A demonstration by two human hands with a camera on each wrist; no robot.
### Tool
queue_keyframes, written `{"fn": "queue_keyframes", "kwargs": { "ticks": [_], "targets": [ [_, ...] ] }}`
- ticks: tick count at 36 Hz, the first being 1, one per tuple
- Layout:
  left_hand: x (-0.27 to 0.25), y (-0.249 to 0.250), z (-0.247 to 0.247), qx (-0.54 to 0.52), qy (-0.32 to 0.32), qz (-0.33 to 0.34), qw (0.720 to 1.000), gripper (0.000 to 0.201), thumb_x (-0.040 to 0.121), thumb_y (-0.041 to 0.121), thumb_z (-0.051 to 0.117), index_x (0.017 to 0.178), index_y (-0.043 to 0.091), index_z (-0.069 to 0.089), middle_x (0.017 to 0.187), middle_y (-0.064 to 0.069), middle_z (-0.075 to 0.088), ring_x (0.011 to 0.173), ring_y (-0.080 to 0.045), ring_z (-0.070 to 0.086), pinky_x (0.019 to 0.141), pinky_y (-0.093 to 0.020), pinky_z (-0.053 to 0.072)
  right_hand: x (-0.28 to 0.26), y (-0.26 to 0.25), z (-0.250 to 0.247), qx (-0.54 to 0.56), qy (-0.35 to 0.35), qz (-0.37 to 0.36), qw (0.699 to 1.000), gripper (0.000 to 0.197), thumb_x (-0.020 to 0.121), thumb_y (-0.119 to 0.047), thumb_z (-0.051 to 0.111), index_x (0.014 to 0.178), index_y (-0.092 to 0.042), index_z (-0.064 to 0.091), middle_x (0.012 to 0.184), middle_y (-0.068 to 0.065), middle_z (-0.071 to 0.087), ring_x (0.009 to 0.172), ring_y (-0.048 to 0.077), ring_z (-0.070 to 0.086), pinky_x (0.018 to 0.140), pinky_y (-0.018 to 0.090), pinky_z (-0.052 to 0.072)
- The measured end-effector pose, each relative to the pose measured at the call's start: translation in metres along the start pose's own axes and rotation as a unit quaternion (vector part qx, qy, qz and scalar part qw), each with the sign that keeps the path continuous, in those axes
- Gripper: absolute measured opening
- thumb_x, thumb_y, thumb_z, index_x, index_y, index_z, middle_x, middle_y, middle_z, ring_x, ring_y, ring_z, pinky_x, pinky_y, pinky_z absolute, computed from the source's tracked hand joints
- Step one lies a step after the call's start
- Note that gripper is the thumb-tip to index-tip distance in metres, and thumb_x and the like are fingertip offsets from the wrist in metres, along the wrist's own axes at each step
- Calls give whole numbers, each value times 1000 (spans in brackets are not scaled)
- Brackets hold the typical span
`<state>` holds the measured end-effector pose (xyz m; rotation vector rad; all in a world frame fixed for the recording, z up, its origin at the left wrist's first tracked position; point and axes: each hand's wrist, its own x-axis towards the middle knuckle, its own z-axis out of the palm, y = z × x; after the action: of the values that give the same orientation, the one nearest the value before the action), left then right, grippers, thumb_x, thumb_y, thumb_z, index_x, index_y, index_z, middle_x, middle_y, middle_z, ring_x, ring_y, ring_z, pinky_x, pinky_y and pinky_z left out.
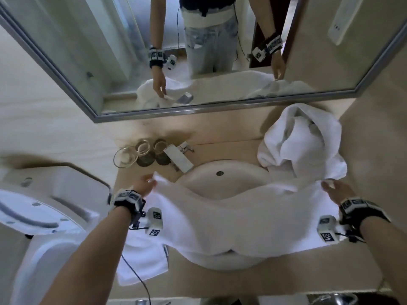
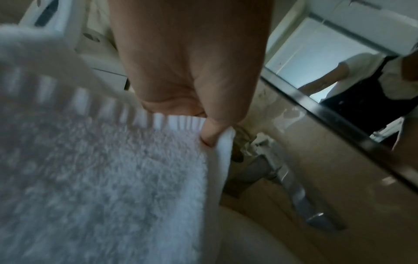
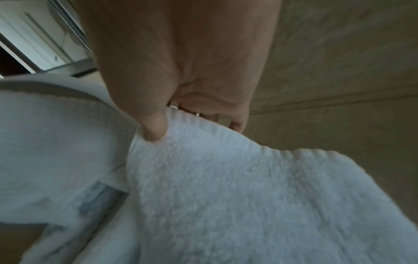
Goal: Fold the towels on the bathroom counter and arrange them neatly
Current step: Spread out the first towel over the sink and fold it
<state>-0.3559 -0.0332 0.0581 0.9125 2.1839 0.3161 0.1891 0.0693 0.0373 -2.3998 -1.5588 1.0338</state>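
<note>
From the head view, the white towel (image 1: 231, 219) lies across the sink (image 1: 220, 181) at 6 o'clock, while the left hand (image 2: 192, 71) and right hand (image 3: 181, 62), seen from the wrists, each pinch a corner with thumb and fingers.

Three glasses (image 1: 141, 154) beside faucet (image 1: 178, 158) behind sink (image 1: 220, 180); mirror (image 1: 176, 51) above; toilet (image 1: 44, 205) at left.

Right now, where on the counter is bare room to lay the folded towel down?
Bare beige counter lies along the front edge, below the white towel spread over the sink. Another strip runs under the mirror, between the chrome faucet and the crumpled white towel. Back left is crowded with clear glasses.
</note>
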Motion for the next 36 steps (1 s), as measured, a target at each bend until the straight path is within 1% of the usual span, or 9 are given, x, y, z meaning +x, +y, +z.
{"fn": "queue_keyframes", "kwargs": {
  "ticks": [9,14,19,21,24,27,30,33,36],
  "targets": [
    [62,-17,25,21,-32,-101,994,39,94,11,53,131,-3,52,132,-23,55,122,-37,52,100,-37,42,25,-5,29,1,14,65,998,33,96,-16,48,122,0,61,127,25,57,116,40,52,98,39,39],
    [87,-31,36,26,-31,-104,994,43,94,29,50,127,2,56,129,-20,57,117,-37,54,97,-38,43,36,-6,29,52,7,106,993,39,96,-15,50,128,8,52,135,26,51,126,38,46,105,41,34],
    [74,-14,36,-9,-43,-104,994,35,95,20,51,124,2,59,124,-19,59,114,-35,55,90,-35,43,36,-16,26,101,2,108,989,40,93,-16,56,129,0,54,138,20,49,128,36,45,100,39,36],
    [71,-10,36,-34,-53,-106,992,37,95,17,52,129,0,55,126,-20,57,115,-36,55,84,-34,41,37,-16,24,65,10,77,995,37,91,-15,58,124,1,59,132,20,55,124,35,49,103,39,38],
    [69,-10,36,-62,-43,-100,992,42,95,19,54,132,-2,52,131,-22,55,117,-36,54,87,-35,42,31,-19,26,8,85,-23,996,29,85,-20,61,98,3,72,103,25,69,99,38,64,81,33,49],
    [65,-11,40,-83,-39,-102,991,46,95,24,57,132,-2,51,130,-23,56,116,-37,55,91,-36,45,24,-28,37,-72,73,-110,989,21,82,-8,66,79,12,72,83,30,70,87,42,64,85,45,49],
    [63,-10,43,-114,-32,-87,989,43,95,24,57,127,-4,55,123,-24,60,111,-38,58,85,-35,44,28,-37,42,-100,22,-76,992,25,86,-4,60,85,20,66,95,35,66,95,46,61,89,49,46],
    [60,-8,41,-115,-36,-62,991,36,97,29,52,116,0,62,110,-22,62,101,-35,59,81,-31,40,34,-42,40,-91,-31,-2,995,34,93,-18,55,116,5,63,131,21,56,121,37,50,105,44,37],
    [57,-8,38,-115,-30,-43,992,36,97,33,53,112,3,64,97,-13,59,90,-26,55,79,-31,41,39,-42,39,-82,-48,23,995,37,93,-23,56,122,0,60,138,18,51,126,36,46,107,45,35]
  ]
}}
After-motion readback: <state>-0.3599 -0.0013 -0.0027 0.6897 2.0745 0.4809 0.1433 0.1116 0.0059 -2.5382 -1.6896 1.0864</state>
